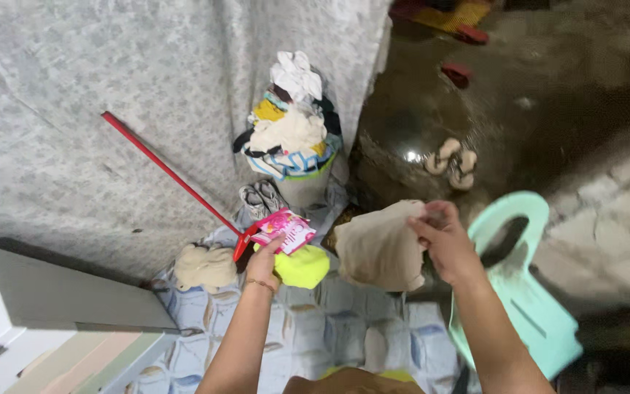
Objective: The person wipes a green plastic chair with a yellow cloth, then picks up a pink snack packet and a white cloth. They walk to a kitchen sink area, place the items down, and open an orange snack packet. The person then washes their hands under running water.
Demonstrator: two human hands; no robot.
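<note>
Fingers (426, 216) of the right hand (446, 244) pinch the top edge of a beige cloth (379, 246), which hangs free above the patterned floor mat (329, 332). Left hand (264, 264) is closed on a pink packet (283, 230) over a yellow-green cloth (302, 267). Just right stands a mint plastic chair (526, 292); a laundry basket (297, 146) sits beyond, near the wall.

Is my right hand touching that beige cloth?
Touching. The head view shows the right hand pinching the upper corner of the beige cloth, which hangs from its fingers.
</note>
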